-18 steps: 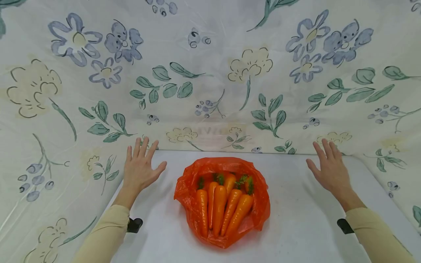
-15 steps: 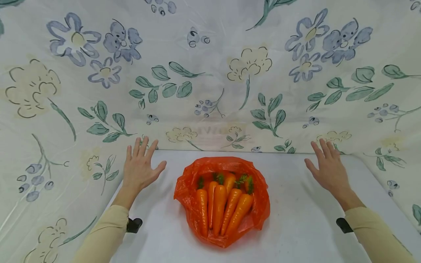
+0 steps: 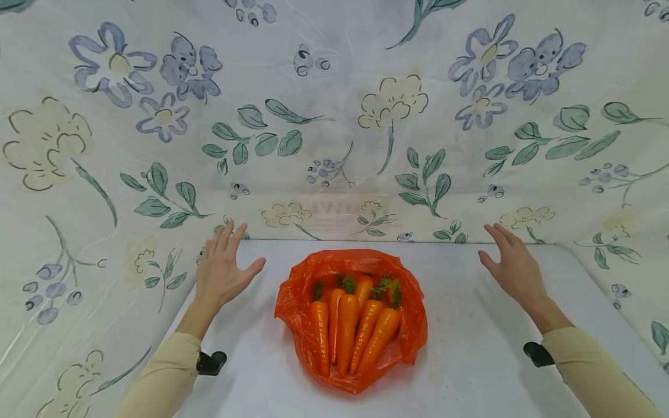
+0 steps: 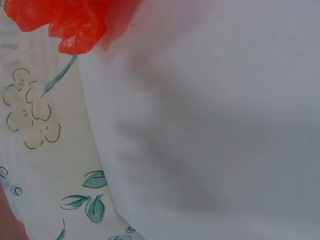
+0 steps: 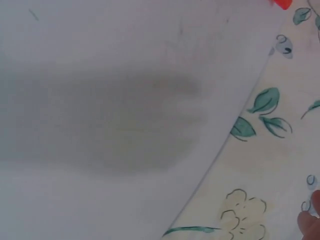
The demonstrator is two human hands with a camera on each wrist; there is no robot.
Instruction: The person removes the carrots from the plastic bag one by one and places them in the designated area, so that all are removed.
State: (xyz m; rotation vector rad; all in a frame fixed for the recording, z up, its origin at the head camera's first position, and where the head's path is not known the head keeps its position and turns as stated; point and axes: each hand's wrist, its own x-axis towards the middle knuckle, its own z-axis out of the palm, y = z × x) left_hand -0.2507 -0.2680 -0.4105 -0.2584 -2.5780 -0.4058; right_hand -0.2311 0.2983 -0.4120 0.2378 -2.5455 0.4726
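Note:
In the head view an orange-red plastic bag (image 3: 415, 331) lies with its mouth spread wide on the white table. Several orange carrots (image 3: 347, 334) with short green tops fan out inside it. To the bag's left my left hand (image 3: 222, 273) hovers with fingers extended and thumb apart, holding nothing. My right hand (image 3: 514, 270) is raised on the other side, likewise without anything in it, fingers close together. The left wrist view catches a crumpled edge of the bag (image 4: 77, 30) at its top left. Fingertips (image 5: 311, 222) of my right hand show at the right wrist view's lower right edge.
A white floral sheet (image 3: 334, 139) hangs behind and along both sides of the table (image 3: 470, 360). The table's back edge runs just beyond the bag. Soft shadows of both hands fall on the white surface.
The right hand has shifted slightly inward, its fingers drawing closer together. My left hand has turned a little, its fingers tilting inward. Bag and carrots stay put; the head view has shifted slightly.

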